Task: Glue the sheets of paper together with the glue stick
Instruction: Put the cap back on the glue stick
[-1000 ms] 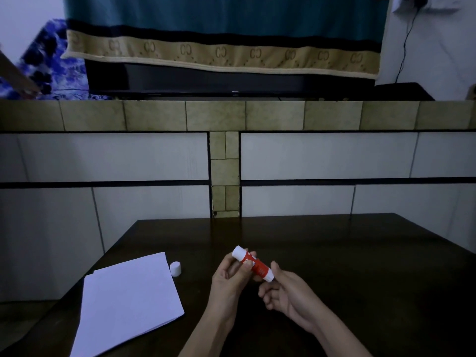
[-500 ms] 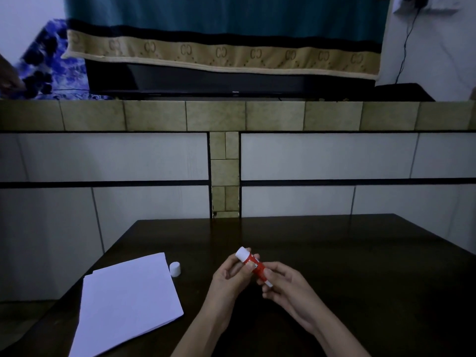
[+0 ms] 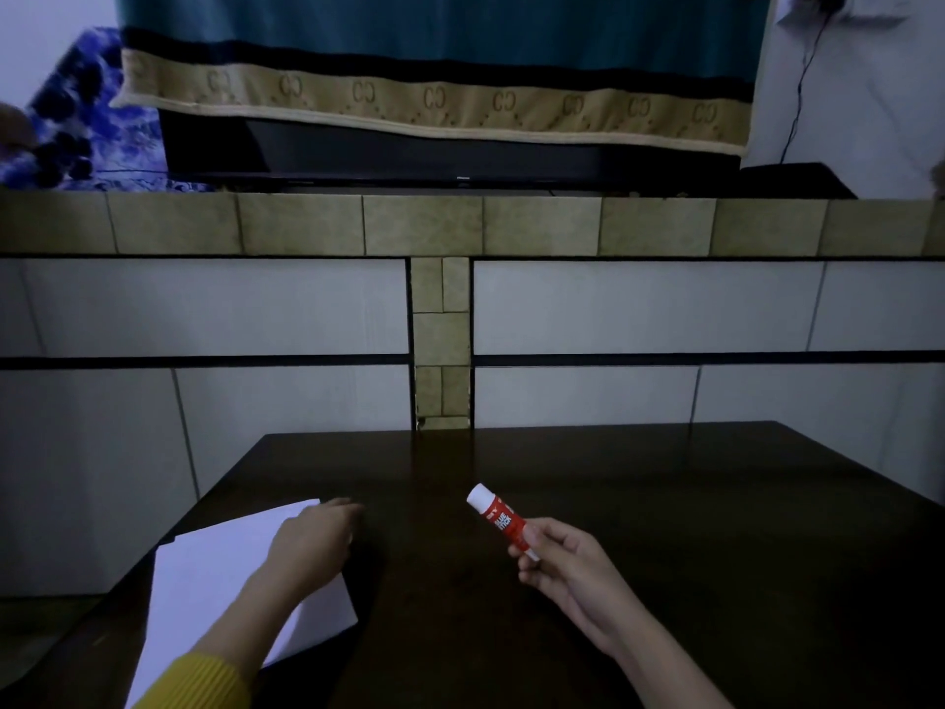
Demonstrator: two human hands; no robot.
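Two hands well apart over the dark table (image 3: 639, 504). The right hand (image 3: 567, 565) pinches the red glue stick (image 3: 501, 519) by its lower end, white tip tilted up and left. The left hand (image 3: 312, 539) reaches over the paper sheets (image 3: 215, 585) at the table's left edge; it's blurred, so can't tell its grip.
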